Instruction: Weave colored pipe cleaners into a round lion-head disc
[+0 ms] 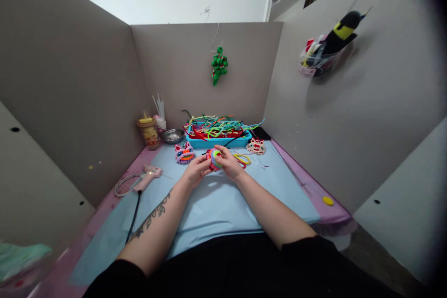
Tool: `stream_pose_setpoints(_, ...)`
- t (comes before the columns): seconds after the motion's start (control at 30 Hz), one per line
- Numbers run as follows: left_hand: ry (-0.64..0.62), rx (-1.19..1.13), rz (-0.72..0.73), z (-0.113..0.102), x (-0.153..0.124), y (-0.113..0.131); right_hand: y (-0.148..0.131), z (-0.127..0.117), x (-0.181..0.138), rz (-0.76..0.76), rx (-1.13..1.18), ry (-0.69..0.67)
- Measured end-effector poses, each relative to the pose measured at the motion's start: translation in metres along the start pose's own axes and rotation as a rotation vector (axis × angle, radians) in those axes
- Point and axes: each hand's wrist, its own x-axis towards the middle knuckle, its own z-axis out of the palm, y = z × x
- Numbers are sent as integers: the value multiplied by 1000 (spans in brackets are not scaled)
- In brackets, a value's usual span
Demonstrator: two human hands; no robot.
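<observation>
Between my two hands, above the middle of the table, is a small rounded piece of striped pipe-cleaner work (pixel 215 158) in red, orange, purple and yellow-green. My left hand (pixel 197 171) grips its left side with the fingertips. From the right, my right hand (pixel 228 162) holds it with thumb and fingers, covering part of it. Just left of my hands lies a purple, blue and orange animal-face piece (pixel 185 153). To the right sits a cream and red face piece (pixel 256 146), with yellow and red pipe-cleaner loops (pixel 243 160) nearer my right hand.
A blue basket (pixel 216 142) heaped with coloured pipe cleaners stands at the back, beside a metal bowl (pixel 172 136) and a tumbler (pixel 149 132). A pink glue gun (pixel 148 179) with a cord lies at left. A yellow disc (pixel 327 200) rests at right. Grey partitions (pixel 206 70) enclose the table.
</observation>
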Motion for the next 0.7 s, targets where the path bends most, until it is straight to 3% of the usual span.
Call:
stream_pose_setpoints(0.43,7,-59,-27,-1,0,3,6,-2,2,-44,-102,-58)
stream_pose_setpoints(0.7,45,-86,8,-1,0,1,8,-4,2,-88,-202,31)
